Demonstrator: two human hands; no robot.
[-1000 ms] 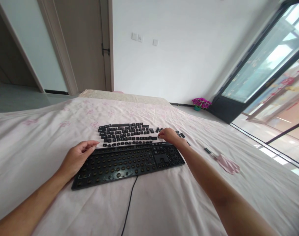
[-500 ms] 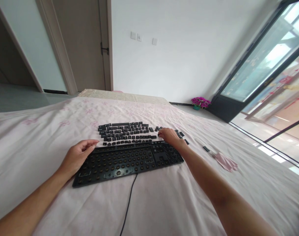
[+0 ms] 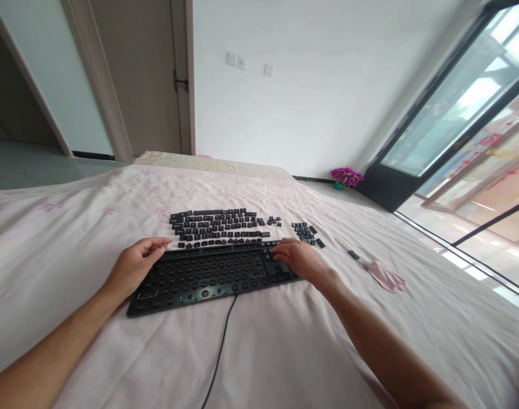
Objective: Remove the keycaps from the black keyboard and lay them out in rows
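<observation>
Change: the right hand [image 3: 299,259] has come back from the loose keycaps [image 3: 219,228] at 12 o'clock onto the keyboard [image 3: 212,275], likely to seat a cap.
Right hand: curled, fingertips on the right key block; any cap held is hidden.
Left hand [image 3: 135,267]: relaxed open, resting at the keyboard's left end.
Keyboard: stripped, on the bed [image 3: 285,352], centre.

No readable text anywhere: legends on the loose keycaps [image 3: 219,228] and markings on the keyboard [image 3: 208,276] too small to make out.
</observation>
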